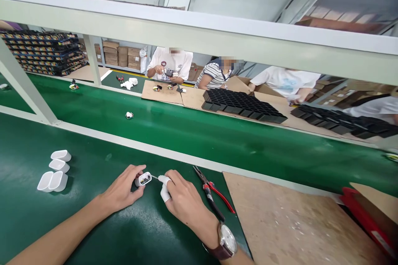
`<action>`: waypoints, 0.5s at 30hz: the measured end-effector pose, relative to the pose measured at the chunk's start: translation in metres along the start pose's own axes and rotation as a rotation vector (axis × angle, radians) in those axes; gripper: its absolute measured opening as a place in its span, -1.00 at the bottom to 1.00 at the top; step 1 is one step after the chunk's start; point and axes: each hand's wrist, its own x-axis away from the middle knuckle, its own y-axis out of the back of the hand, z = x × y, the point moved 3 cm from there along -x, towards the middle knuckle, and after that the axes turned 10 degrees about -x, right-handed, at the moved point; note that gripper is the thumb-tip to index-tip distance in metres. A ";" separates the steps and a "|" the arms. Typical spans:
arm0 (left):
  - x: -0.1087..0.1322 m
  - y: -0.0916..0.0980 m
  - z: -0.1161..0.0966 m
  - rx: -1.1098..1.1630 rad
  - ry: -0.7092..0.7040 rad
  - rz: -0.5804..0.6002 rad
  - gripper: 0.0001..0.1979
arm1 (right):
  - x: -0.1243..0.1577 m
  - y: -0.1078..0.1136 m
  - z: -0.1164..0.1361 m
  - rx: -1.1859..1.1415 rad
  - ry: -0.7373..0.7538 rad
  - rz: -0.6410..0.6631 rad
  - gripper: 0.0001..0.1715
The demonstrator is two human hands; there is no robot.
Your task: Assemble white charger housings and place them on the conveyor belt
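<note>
My left hand (122,190) pinches a small white plastic housing (143,179) with its open end turned towards my right hand. My right hand (180,198) is closed, with white finger cots on thumb and forefinger, and pinches a thin white piece (154,177) at the housing's opening. Both hands rest on the green mat (93,223). A wristwatch (226,241) sits on my right wrist.
Several white housings (55,169) lie to the left on the mat. Red-handled pliers (211,192) lie right of my hands, beside a brown board (295,223). A green conveyor belt (217,136) runs beyond, with three people and black trays (242,105) across it.
</note>
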 end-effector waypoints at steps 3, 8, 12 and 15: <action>0.000 0.000 -0.001 -0.064 -0.016 -0.050 -0.40 | 0.001 -0.001 0.001 0.087 -0.013 0.046 -0.82; 0.000 -0.001 -0.003 -0.106 -0.012 -0.063 -0.40 | -0.001 -0.003 0.000 0.134 -0.074 0.179 -0.77; 0.000 -0.002 -0.003 -0.113 -0.009 -0.059 -0.41 | -0.003 -0.002 0.002 0.134 -0.124 0.265 -0.73; 0.000 -0.003 -0.003 -0.120 -0.019 -0.058 -0.42 | -0.004 -0.002 0.005 0.143 -0.155 0.300 -0.72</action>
